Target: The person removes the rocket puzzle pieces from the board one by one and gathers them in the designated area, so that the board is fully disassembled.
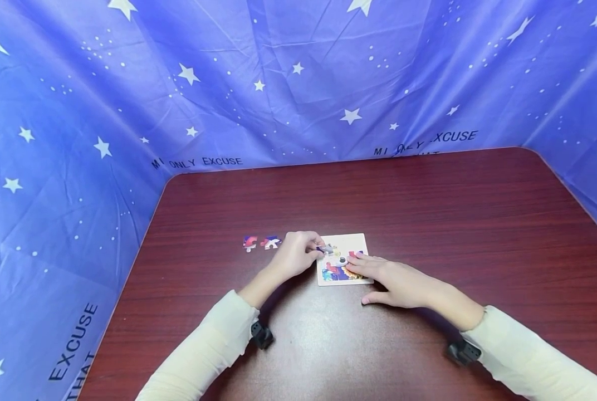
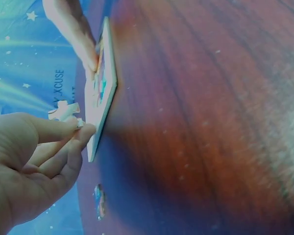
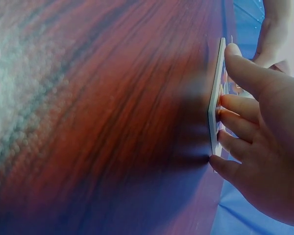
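Note:
A white-edged puzzle board [image 1: 346, 283] lies on the table, partly filled with colourful pieces along its near side and right. Between thumb and fingers, my left hand [image 1: 297, 253] pinches a jigsaw piece [image 1: 326, 249] over the board's left part; the left wrist view shows this piece [image 2: 63, 111] tilted at the fingertips. My right hand [image 1: 399, 281] rests its outstretched fingers on the board's right side, covering some of the picture. In the right wrist view, the fingertips [image 3: 227, 139] touch the board's face near its edge.
Two loose jigsaw pieces, one red and purple [image 1: 250, 243] and one with white [image 1: 270, 242], lie left of the board, close to my left hand. The dark red wooden table [image 1: 429, 206] reaches back to a blue star-printed curtain [image 1: 298, 100].

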Motion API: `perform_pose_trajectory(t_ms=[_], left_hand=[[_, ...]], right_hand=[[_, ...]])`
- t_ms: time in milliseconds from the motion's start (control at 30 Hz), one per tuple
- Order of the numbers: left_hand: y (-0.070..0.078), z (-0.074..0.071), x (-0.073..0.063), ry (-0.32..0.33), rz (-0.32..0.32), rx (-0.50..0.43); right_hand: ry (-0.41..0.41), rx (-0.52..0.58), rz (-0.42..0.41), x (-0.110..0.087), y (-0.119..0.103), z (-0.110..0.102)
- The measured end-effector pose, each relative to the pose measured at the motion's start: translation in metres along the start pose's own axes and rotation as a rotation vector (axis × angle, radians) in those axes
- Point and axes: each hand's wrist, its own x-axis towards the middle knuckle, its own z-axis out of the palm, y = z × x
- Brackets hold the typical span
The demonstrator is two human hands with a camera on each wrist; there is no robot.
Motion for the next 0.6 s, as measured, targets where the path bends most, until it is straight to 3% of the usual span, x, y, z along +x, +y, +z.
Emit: perform_pose_trajectory(t_ms=[200, 400, 600], left_hand=[[-0.005, -0.007, -0.001, -0.022, 0.000, -0.060], [-0.010, -0.015, -0.004, -0.090, -0.144, -0.229], [-0.017, -0.023, -0.010, -0.060, -0.209, -0.271]], right_hand=[[-0.001, -0.003, -0.004, 0.000, 0.001, 0.002], [0.001, -0.002, -0.004, 0.000, 0.001, 0.001], [-0.002, 0.004, 0.001, 0.000, 0.000, 0.001]])
